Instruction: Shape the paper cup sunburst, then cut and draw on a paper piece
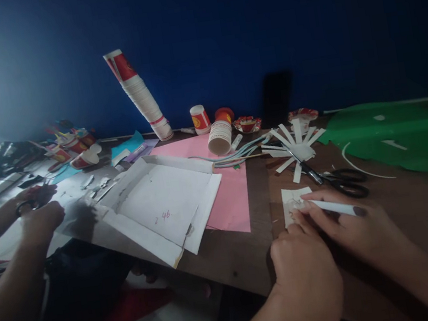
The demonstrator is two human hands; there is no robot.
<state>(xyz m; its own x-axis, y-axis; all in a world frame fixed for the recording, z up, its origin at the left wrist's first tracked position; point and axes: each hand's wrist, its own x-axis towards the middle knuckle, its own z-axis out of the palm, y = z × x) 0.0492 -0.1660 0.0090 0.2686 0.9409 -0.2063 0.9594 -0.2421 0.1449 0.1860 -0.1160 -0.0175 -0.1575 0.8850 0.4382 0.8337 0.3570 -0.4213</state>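
Note:
My right hand [362,227] grips a white pen [336,207] with a dark end, its tip down at a small piece of white paper [287,198] on the brown table. Beside it, my left hand [306,264] is closed, its fingertips on the lower part of the same paper. Dark lines show on the paper, but the fingers cover part of them. Just beyond lie black-handled scissors [344,182], their blades over a white paper cut-out [302,150] with strips spreading outward.
A co-worker's hands [41,211] hold scissors at the left. A white box lid [167,199] lies on pink paper [240,204]. Behind stand a leaning stack of paper cups [141,99] and a single cup [200,120]. Green sheet [406,139] covers the far right.

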